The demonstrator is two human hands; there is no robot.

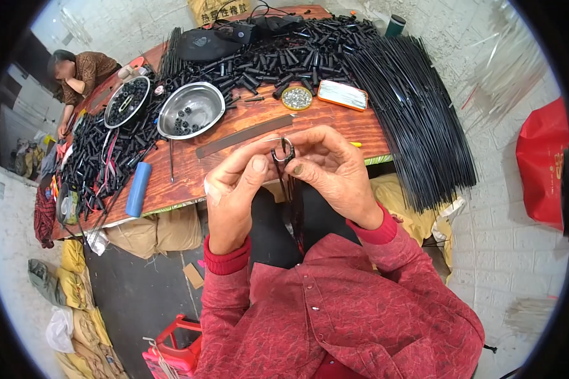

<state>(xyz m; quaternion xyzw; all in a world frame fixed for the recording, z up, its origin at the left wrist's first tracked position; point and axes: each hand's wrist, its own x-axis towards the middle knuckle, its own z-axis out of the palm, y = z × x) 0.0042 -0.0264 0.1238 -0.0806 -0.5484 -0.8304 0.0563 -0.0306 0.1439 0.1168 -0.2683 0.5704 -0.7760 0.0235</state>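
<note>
My left hand (231, 189) and my right hand (341, 177) meet above the front edge of the table. A thin, curved metal wire (273, 140) runs from my left index finger, that hand's fingers bent around its end. Between my right thumb and fingers is a small black looped piece (289, 153), close to my left fingertips. Narrow black strands (294, 208) hang from it toward my lap. How the wire and loop join is too small to make out. Just beyond my hands a flat brown bar (243, 135) lies on the red-brown tabletop (259, 114).
A metal bowl (202, 101) holds several small black parts; a fuller bowl (128, 104) stands left. Short black tubes (297, 60) pile behind, long black rods (417, 120) at right. Also there: a case of pins (342, 95), a blue cylinder (138, 189), a seated person (91, 69).
</note>
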